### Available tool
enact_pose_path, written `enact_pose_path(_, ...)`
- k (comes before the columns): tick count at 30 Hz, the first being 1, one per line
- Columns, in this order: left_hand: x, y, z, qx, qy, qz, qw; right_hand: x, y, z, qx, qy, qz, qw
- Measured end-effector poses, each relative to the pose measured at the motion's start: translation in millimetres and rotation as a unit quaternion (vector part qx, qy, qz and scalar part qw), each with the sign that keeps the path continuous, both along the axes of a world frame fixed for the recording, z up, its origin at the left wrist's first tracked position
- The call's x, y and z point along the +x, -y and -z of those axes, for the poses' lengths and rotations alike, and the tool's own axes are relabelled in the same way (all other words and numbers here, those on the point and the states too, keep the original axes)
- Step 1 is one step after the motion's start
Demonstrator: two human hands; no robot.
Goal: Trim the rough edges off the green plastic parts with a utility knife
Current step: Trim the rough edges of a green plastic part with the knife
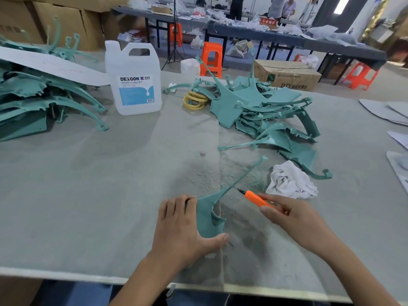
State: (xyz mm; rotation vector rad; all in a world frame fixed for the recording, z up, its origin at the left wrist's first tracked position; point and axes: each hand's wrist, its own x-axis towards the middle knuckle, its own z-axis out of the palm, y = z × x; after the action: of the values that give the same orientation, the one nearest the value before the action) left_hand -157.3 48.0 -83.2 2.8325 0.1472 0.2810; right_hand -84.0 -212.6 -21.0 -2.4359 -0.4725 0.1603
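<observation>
A green plastic part [209, 219] lies on the grey table near the front edge, its thin arm reaching up and to the right. My left hand [181, 228] presses the part's broad end down, fingers over its left edge and thumb at its lower corner. My right hand [291, 215] grips an orange utility knife [256, 198], whose blade tip touches the thin arm just above the broad end. A heap of green parts [265, 113] sits to the back right, and another stack [39, 100] lies at the far left.
A white DEXCON jug [134, 78] stands at the back centre, yellow rings [195, 100] beside it. A crumpled white cloth [291, 181] lies right of the knife. Plastic shavings dust the table [88, 184] around the part. White sheets [393, 111] lie at the right edge.
</observation>
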Motion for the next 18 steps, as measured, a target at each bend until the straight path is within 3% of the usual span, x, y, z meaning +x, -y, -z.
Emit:
enact_pose_path(8, -0.7, -1.8, 1.1, -0.004, 0.001, 0.004, 1.0, 0.4, -0.6, -16.9, 0.056, 0.099, 0.095, 0.989)
enact_pose_path(12, -1.0, -0.9, -1.7, -0.013, -0.01, -0.003, 1.0, -2.4, -10.2, -14.0, 0.111, 0.077, 0.079, 0.988)
enact_pose_path(16, -1.6, -1.2, -6.0, -0.007, -0.041, 0.013, 0.999, 16.6, -26.5, -28.0, 0.275, 0.037, 0.15, 0.949)
enact_pose_path(18, -2.1, -2.7, -8.3, -0.008, -0.051, 0.016, 0.999, 28.9, -34.0, -32.5, 0.268, 0.046, 0.17, 0.947)
